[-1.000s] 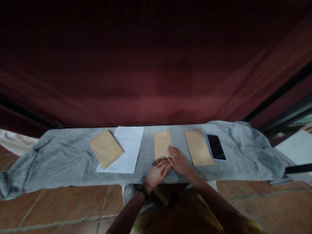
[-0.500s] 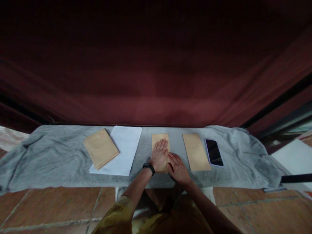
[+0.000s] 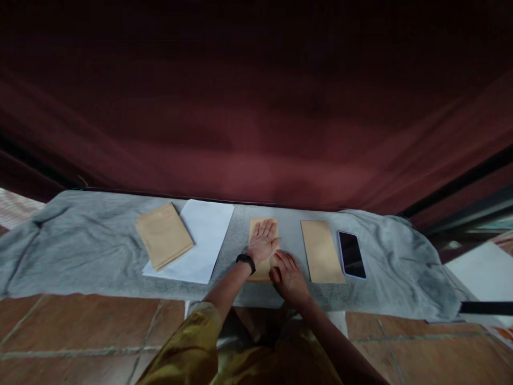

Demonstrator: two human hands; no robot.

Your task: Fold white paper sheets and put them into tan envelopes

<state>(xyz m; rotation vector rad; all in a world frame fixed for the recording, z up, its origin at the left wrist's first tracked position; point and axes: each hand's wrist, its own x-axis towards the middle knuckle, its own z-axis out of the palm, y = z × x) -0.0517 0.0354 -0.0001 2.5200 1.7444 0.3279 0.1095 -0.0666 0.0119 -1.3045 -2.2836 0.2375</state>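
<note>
A brown paper envelope point(image 3: 263, 275) lies on the grey cloth right before me, partly covered by my hands. My left hand point(image 3: 263, 243), with a black watch on its wrist, rests flat over its upper middle, fingers spread. At the envelope's right edge lies my right hand point(image 3: 289, 277), palm down, its fingers laid forward and slightly bent. Nothing shows in its grasp. Off to the right, a second brown envelope point(image 3: 323, 252) lies flat and untouched.
On the left, a stack of brown envelopes point(image 3: 165, 236) overlaps white paper sheets point(image 3: 212, 227). A phone point(image 3: 352, 254) with a dark screen lies right of the second envelope. Grey cloth point(image 3: 100, 246) covers the narrow table, and a dark red curtain point(image 3: 248, 133) hangs behind it.
My left hand has slid a little up the envelope, its fingers spreading wider. My right hand stays by the right edge. The whole view has tilted slightly.
</note>
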